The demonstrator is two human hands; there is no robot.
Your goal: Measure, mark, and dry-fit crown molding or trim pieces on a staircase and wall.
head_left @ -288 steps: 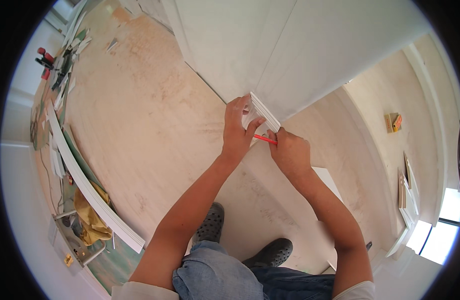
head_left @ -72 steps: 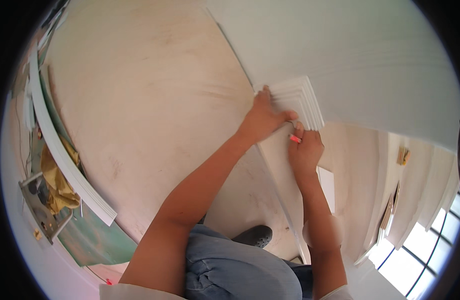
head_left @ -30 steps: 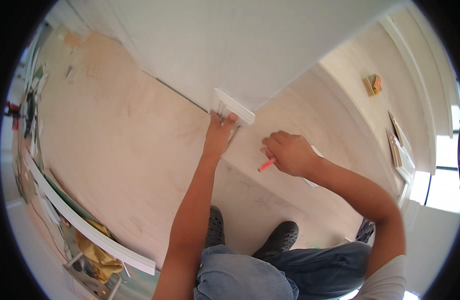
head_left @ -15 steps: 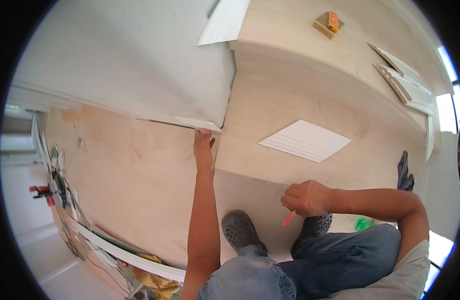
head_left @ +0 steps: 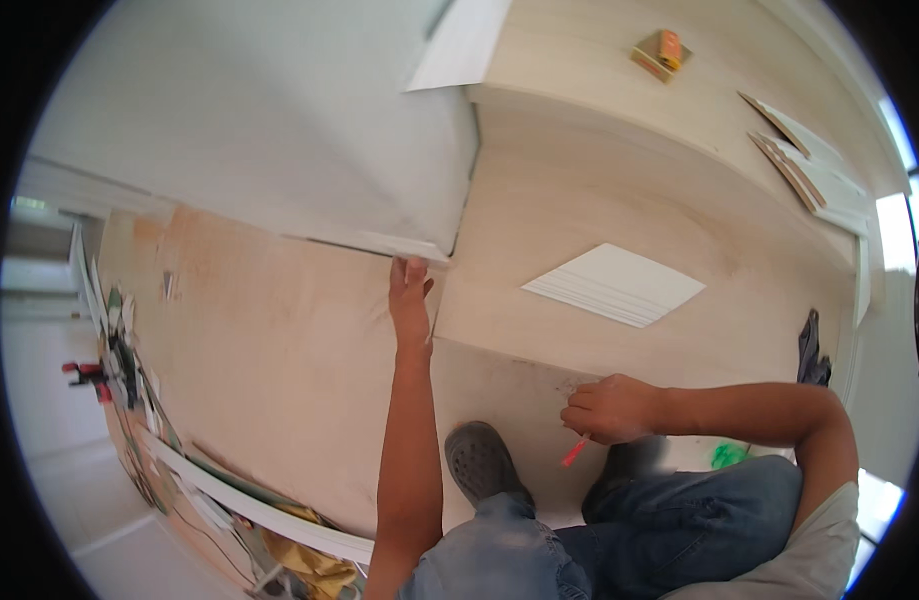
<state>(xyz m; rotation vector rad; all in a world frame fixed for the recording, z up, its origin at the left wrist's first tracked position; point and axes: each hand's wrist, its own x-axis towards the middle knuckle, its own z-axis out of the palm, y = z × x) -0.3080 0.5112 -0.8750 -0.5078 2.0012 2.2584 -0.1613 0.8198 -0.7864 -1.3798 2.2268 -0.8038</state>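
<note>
My left hand (head_left: 411, 285) reaches forward to the base of the pale grey wall, its fingers closed on a short white trim strip (head_left: 404, 245). The strip lies along the foot of the wall, by the corner. My right hand (head_left: 616, 408) is closed in front of my right knee, around a slim tool with a red-pink end (head_left: 575, 452) that sticks out below the fingers. Its kind is hidden by the hand. A white grooved moulding piece (head_left: 616, 285), cut at slants, lies on the wooden board beyond my right hand.
A small orange box on a brown block (head_left: 664, 52) sits on the raised ledge. White trim offcuts (head_left: 809, 175) lie at the right, above a dark cloth (head_left: 811, 350). Long white strips (head_left: 259, 515), tools and cables line the left edge. A green item (head_left: 727, 456) shows behind my right knee.
The white strip in my left hand has turned in closer against the foot of the wall. My right hand has dropped slightly, with the tool still in it.
</note>
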